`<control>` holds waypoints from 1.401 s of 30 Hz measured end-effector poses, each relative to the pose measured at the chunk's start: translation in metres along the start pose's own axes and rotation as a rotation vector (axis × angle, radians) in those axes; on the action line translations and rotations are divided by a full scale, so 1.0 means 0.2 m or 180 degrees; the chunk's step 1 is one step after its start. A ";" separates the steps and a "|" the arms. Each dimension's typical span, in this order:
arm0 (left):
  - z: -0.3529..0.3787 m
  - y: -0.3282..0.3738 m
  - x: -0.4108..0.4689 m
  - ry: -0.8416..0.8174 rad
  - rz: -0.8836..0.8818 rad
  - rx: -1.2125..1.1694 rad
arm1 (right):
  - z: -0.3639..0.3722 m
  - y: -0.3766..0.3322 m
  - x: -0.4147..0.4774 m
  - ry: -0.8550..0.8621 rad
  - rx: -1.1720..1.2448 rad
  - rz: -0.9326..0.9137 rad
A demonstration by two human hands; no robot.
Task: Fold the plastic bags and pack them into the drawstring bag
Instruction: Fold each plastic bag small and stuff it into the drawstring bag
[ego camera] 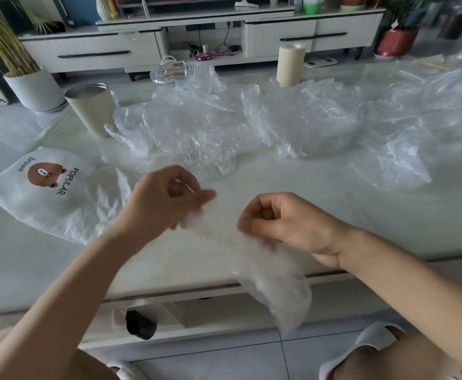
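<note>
White table [347, 215] carried a crumpled heap of clear plastic bags [224, 124] at its far side awaiting folding, a bear-print drawstring bag [60, 204] flat at left for packing, and one clear bag [279, 292] over the near edge, pinched taut between left hand [164, 198] and right hand [282, 223], apparently to begin a fold.

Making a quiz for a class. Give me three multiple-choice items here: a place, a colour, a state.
1. The drawstring bag lies: A on the floor; B on the table, left of the left hand; C on a chair.
2. Its printed bear is: A green; B blue; C brown.
3. The nearest plastic bag is: A flat, untouched; B held in both hands; C inside the drawstring bag.
Key: B, it rests on the table; C, brown head; B, left hand and right hand pinch it.
</note>
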State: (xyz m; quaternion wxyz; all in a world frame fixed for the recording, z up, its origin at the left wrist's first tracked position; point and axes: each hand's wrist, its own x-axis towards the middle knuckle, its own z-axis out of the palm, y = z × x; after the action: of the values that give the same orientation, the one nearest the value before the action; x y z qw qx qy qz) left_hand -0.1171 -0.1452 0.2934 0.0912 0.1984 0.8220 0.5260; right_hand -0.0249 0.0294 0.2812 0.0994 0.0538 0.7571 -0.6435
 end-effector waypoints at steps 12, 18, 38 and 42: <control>0.22 0.03 -0.15 -0.0289 -0.0575 -0.1470 | 0.00 0.01 -0.08 0.0479 0.0638 0.0029; 0.17 0.04 -0.10 -0.0101 -0.0589 -0.1526 | -0.01 0.03 -0.05 0.0339 0.0639 0.0330; 0.21 0.01 -0.08 -0.0985 -0.1021 -0.1292 | -0.07 0.02 0.00 0.0458 0.0989 -0.0052; 0.23 0.02 -0.07 -0.1042 -0.1730 -0.2132 | -0.04 0.03 0.00 0.0587 0.0315 -0.0527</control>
State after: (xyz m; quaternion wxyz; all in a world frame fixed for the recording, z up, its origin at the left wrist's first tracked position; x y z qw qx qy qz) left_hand -0.0864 -0.1115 0.2755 0.4135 0.0157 0.6037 0.6814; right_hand -0.0235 0.0376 0.2772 -0.0269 0.0548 0.7321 -0.6784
